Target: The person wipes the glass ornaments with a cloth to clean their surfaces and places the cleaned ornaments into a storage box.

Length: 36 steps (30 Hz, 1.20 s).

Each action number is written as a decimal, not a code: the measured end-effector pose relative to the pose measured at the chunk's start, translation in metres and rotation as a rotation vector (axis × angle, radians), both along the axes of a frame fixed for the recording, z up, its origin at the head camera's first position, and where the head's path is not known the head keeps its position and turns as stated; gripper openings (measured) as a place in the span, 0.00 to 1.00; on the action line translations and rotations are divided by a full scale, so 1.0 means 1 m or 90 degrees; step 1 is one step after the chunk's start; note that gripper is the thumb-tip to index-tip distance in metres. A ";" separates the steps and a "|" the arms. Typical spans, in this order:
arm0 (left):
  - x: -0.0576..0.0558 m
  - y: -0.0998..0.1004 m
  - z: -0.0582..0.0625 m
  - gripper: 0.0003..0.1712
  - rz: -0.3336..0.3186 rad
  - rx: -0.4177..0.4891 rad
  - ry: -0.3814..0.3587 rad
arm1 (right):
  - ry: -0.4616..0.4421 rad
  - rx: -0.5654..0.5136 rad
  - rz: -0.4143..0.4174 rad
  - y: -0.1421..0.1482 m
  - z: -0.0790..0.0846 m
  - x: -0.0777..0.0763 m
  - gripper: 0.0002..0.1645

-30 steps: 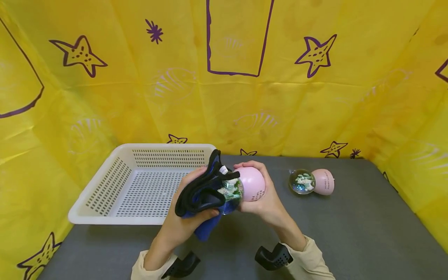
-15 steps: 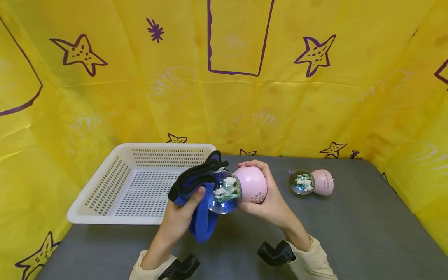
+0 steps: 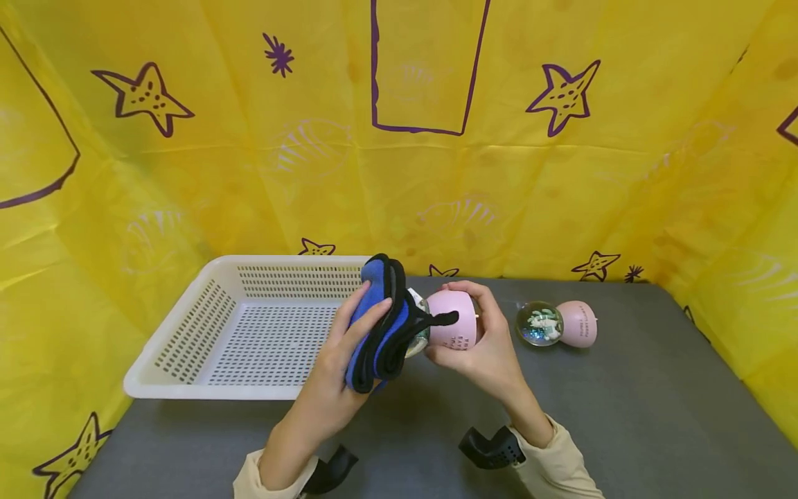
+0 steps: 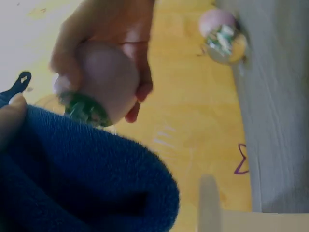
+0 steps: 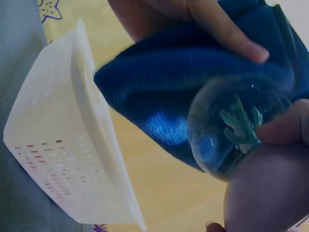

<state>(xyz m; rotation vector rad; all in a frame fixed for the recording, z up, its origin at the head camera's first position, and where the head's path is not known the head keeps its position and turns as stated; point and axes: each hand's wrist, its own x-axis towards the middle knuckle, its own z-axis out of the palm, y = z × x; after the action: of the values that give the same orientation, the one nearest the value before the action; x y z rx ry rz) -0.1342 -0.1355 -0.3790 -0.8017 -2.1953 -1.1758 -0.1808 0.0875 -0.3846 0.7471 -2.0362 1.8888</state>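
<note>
My left hand [image 3: 333, 374] grips a folded blue cloth [image 3: 368, 346] with black edging and a black hanging loop. The cloth lies against the clear globe of a snow globe, covering most of it in the head view. In the right wrist view that globe [image 5: 212, 130] shows green and white figures inside, with the cloth behind it. My right hand [image 3: 492, 353] holds the snow globe by its pink base [image 3: 451, 319], tipped on its side. A second snow globe [image 3: 578, 324], also with a pink base, lies on its side on the table to the right.
A white perforated plastic basket [image 3: 206, 393] stands at the left on the dark grey table [image 3: 648, 416]. Behind it and at both sides hangs a yellow cloth backdrop [image 3: 349, 180] with purple starfish drawings.
The left hand first drew the cloth back, baring the globe, then turned and brought it over the globe again. The right hand tilted the base slightly. The second snow globe stayed put.
</note>
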 end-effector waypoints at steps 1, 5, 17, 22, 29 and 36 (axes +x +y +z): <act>0.000 0.001 -0.001 0.40 0.017 -0.017 0.011 | -0.007 0.000 -0.006 -0.001 -0.001 0.000 0.48; 0.000 0.004 -0.001 0.40 0.049 -0.020 0.025 | -0.009 0.019 -0.002 -0.002 -0.004 0.001 0.47; -0.001 -0.006 0.007 0.42 -0.022 0.086 -0.117 | 0.201 0.100 0.040 0.003 0.001 0.000 0.48; 0.002 -0.007 0.010 0.38 -0.022 0.095 -0.186 | 0.281 0.151 0.049 0.004 0.002 -0.001 0.46; 0.003 -0.009 0.014 0.31 -0.037 0.113 -0.235 | 0.359 0.151 0.091 0.004 0.004 -0.003 0.46; 0.005 -0.018 0.019 0.20 -0.119 0.220 -0.420 | 0.327 0.094 0.185 0.006 0.006 -0.001 0.45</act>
<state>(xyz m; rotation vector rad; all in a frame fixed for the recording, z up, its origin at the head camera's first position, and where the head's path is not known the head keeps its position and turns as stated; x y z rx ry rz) -0.1293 -0.1537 -0.3596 -0.5210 -2.3223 -2.0790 -0.1823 0.0931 -0.3788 1.4615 -1.8155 1.4711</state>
